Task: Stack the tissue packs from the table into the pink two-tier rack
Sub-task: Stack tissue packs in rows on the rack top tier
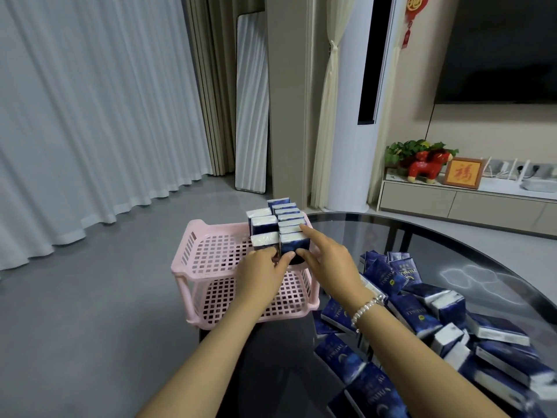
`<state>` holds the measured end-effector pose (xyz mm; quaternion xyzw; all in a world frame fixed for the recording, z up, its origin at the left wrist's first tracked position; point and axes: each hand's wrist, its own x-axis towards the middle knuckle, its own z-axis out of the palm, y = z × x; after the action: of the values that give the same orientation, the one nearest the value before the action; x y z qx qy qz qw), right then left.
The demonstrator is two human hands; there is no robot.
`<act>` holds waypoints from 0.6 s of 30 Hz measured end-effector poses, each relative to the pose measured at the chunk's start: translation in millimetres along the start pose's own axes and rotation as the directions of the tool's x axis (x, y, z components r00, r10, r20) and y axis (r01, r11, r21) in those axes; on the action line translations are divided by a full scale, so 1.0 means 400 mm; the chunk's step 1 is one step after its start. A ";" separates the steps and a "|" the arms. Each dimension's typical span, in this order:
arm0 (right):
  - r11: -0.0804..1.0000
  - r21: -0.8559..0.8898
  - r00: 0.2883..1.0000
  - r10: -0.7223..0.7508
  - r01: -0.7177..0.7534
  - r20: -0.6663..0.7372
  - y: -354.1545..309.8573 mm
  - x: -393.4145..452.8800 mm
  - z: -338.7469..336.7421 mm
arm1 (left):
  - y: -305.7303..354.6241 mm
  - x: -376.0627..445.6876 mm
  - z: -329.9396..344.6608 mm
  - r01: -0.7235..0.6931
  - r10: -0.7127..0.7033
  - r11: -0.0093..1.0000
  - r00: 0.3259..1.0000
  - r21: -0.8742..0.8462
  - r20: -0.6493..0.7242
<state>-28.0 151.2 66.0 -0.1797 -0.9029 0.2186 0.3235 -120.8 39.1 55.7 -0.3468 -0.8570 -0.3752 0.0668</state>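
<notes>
The pink two-tier rack (211, 257) stands at the left end of the dark glass table. Several dark blue tissue packs (284, 221) stand upright in two rows at the right side of its top tier. My left hand (262, 271) reaches into the top tier, fingertips pressed against the nearest packs of the rows. My right hand (327, 254) sits to the right of the rows, its forefinger stretched along the side of the right row and its thumb on the front pack (297, 242). A heap of loose tissue packs (428, 333) lies on the table to the right.
The glass table (452, 245) curves away to the right, its edge close behind the heap. Grey floor lies left of the rack. A leaning mirror, curtains, a white tower unit and a low TV cabinet with ornaments stand behind.
</notes>
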 end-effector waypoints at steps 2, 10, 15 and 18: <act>1.000 -0.022 1.000 -0.006 0.006 -0.015 -0.003 -0.008 0.001 | -0.005 -0.010 -0.005 -0.006 0.006 1.000 0.999 0.002 -0.033; 0.999 0.031 0.992 0.039 -0.036 -0.121 -0.009 -0.082 -0.024 | -0.007 -0.085 -0.012 -0.007 0.008 1.000 0.969 0.005 -0.246; 0.987 0.043 0.985 0.159 -0.157 -0.066 0.015 -0.188 -0.046 | 0.008 -0.151 0.004 -0.070 0.041 0.984 0.984 -0.162 -0.175; 0.959 -0.033 0.950 0.285 -0.283 0.131 0.050 -0.247 -0.054 | 0.032 -0.199 0.041 0.086 -0.050 0.962 0.989 -0.259 0.140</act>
<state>61.7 127.9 21.0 -0.2947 -0.8888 0.2683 0.2262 -50.4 13.2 21.8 -0.3470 -0.8132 -0.4646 -0.0498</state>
